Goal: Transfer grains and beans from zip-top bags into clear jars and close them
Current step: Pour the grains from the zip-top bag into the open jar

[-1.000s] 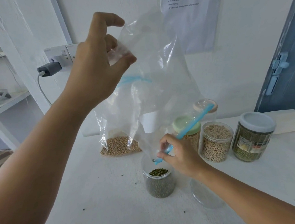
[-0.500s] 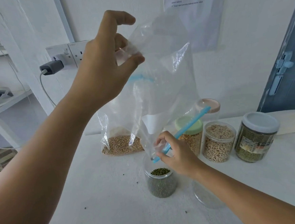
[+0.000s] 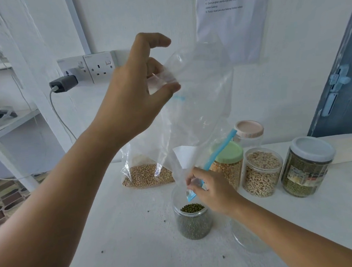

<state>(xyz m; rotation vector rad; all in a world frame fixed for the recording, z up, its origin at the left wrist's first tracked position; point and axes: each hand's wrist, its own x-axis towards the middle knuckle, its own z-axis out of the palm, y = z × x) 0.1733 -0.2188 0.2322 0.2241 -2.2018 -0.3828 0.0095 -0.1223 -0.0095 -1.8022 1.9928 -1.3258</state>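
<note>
An emptied clear zip-top bag (image 3: 198,102) with a blue zip strip hangs upside down over an open clear jar (image 3: 192,218) partly filled with green mung beans. My left hand (image 3: 133,90) is raised high and pinches the bag's bottom corner between thumb and fingers. My right hand (image 3: 213,190) pinches the bag's blue-edged mouth just above the jar's rim. Behind the jar a second zip-top bag (image 3: 147,173) holds pale soybeans and lies on the white table (image 3: 115,233).
Along the back right stand a green-lidded jar (image 3: 228,163), a pink-lidded jar (image 3: 249,130), an open jar of pale beans (image 3: 261,172) and a white-lidded jar of mung beans (image 3: 308,167). An empty clear jar (image 3: 248,239) sits under my right forearm. Wall sockets with a charger (image 3: 63,84) are at the left.
Both hands keep their hold on the bag. The camera tilts slightly, so the scene sits lower in view; the bag's mouth stays just above the jar.
</note>
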